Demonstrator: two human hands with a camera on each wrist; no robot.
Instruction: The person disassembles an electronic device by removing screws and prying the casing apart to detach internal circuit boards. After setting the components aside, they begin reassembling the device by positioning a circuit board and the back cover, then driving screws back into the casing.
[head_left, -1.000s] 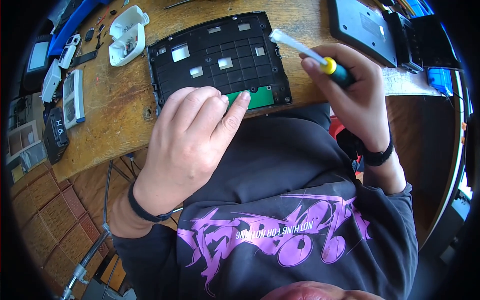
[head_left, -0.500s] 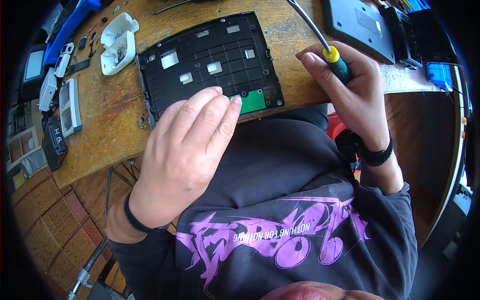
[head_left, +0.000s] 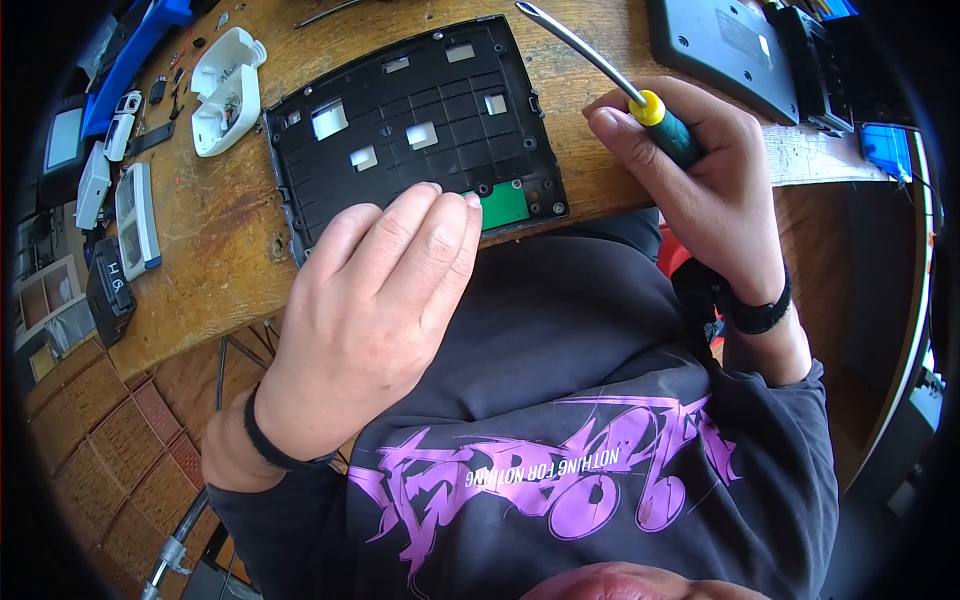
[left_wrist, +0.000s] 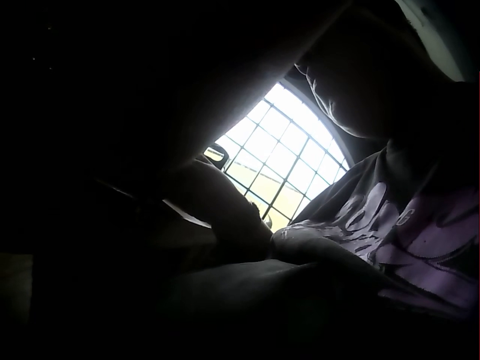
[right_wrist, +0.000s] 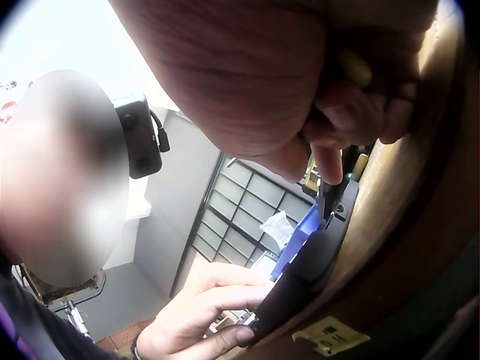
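Note:
A black plastic housing panel (head_left: 400, 95) with several square cutouts lies inner side up at the table's near edge. A green circuit board (head_left: 505, 204) is set in its near right corner. My left hand (head_left: 365, 300) grips the panel's near edge, fingers laid together over the top, fingertips at the board's left end. In the right wrist view, the left thumb (right_wrist: 232, 336) shows at the panel's edge below the fingers. My right hand (head_left: 700, 170) holds a screwdriver (head_left: 668, 130) by its green handle with yellow collar, right of the panel. Its blade points up and leftward, apart from the panel.
A white two-part container (head_left: 225, 95) with small parts stands left of the panel. Several small devices, among them a white-framed piece (head_left: 137, 215), line the table's left side. A dark grey device casing (head_left: 725, 55) lies at the far right. The left wrist view is mostly dark.
The screwdriver's blade has swung, its tip rising away from the panel, then leftward. The left index finger has drawn back along the green board toward the other fingers. The whole scene has shifted slightly left.

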